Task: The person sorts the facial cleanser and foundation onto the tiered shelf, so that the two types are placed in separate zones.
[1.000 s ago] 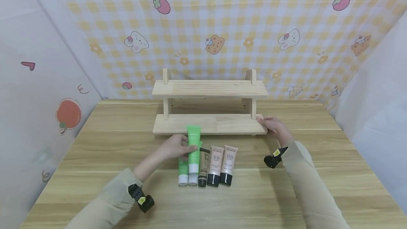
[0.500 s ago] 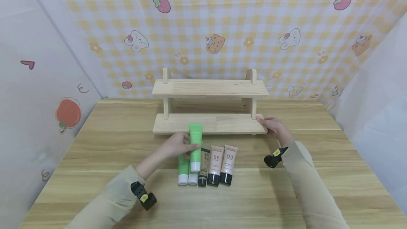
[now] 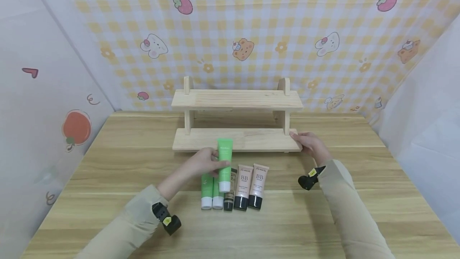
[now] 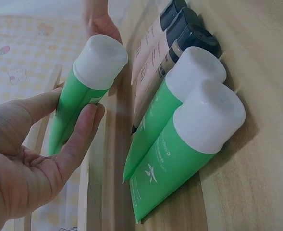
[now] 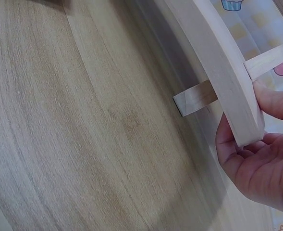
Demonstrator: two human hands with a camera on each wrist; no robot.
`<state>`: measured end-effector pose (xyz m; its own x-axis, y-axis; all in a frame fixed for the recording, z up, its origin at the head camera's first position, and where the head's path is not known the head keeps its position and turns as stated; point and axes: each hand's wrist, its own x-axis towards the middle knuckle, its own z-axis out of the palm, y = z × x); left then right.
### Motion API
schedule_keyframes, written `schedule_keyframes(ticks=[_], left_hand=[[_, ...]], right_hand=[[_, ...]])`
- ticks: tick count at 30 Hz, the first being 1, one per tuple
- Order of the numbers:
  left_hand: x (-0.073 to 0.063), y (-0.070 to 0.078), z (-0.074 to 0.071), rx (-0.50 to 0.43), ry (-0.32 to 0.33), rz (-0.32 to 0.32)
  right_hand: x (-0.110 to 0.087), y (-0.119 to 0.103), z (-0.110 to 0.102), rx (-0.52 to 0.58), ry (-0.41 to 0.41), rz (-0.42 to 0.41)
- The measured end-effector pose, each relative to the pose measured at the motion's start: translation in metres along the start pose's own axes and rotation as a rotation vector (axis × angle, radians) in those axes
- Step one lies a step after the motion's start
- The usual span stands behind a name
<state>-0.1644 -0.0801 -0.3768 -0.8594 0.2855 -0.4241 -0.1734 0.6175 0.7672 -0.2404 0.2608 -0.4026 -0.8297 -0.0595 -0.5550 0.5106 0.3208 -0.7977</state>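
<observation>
I saw left hand [image 3: 205, 162] pinching green tube [image 3: 225, 153], right hand [image 3: 312, 144] gripping wooden rack [image 3: 237, 99] at lower board's right edge, desk [image 3: 370, 171] extending beyond both rack ends.

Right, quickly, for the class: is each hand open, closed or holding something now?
Left hand: closed, holding a green tube.
Right hand: closed, gripping the lower shelf board at its right end.

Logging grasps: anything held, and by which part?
Left hand: green tube, pinched by its body. Right hand: wooden rack's lower shelf, gripped at its right end.
</observation>
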Motion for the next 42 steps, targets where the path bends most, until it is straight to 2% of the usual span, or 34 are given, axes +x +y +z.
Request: schedule_keyframes(ticks=[7,19,27,33,42], left_hand=[[0.004,0.004,0.001,0.025,0.005,-0.006],[0.01,0.015,0.001,0.047,0.007,0.013],[0.014,0.018,0.001,0.032,-0.003,0.01],[0.018,0.021,0.0,0.01,-0.008,0.031],[0.021,0.028,-0.004,0.004,0.007,0.025]], right_hand=[[-0.002,0.0,-0.001,-0.005,-0.024,-0.027],[-0.002,0.002,-0.001,-0.004,-0.011,-0.04],[-0.004,0.001,-0.002,0.019,-0.021,-0.04],[-0.002,0.0,-0.002,0.019,-0.024,-0.037],[-0.002,0.0,0.0,0.013,-0.024,-0.037]])
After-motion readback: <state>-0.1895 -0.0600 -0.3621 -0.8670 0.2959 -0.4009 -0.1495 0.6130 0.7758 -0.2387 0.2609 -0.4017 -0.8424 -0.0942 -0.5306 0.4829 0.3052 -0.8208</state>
